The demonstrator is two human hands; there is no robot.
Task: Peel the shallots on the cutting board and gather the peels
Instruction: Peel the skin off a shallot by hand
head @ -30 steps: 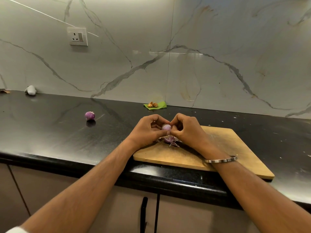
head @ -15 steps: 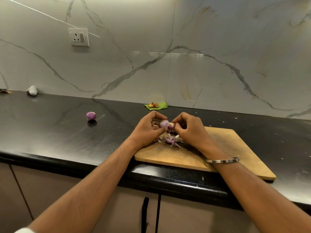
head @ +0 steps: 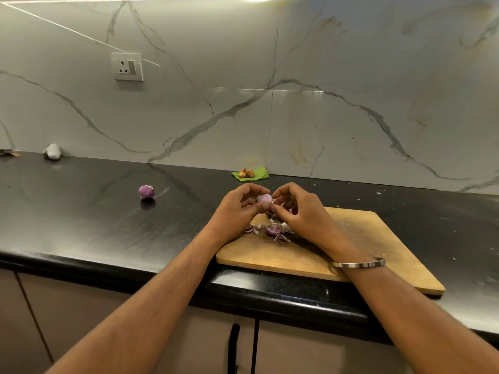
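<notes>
The left hand [head: 237,209] holds a pale, mostly peeled shallot [head: 264,198] between its curled fingers and thumb, lifted above the far left corner of the wooden cutting board [head: 351,247]. The right hand [head: 299,211] meets it from the 3 o'clock side; its fingertips [head: 273,209] are curled and pinch at the shallot's lower side, where a purple bit of skin shows, though it is too small to tell exactly what they hold. A metal bangle [head: 357,264] sits on the right wrist.

Below the hands, at about 6 o'clock from the shallot, loose purple peels [head: 272,230] lie on the board in a small group. The board rests on a black countertop [head: 81,225], with its near edge close to the counter's front edge.

A second shallot [head: 146,191], with its purple skin on, stands alone on the counter at 9 o'clock from the hands, well apart from the board. At 12 o'clock, against the marble wall, a green leaf [head: 255,175] carries a few small brown pieces. A white wall socket [head: 127,66] is at 11 o'clock; no writing can be read on it or anywhere else.
</notes>
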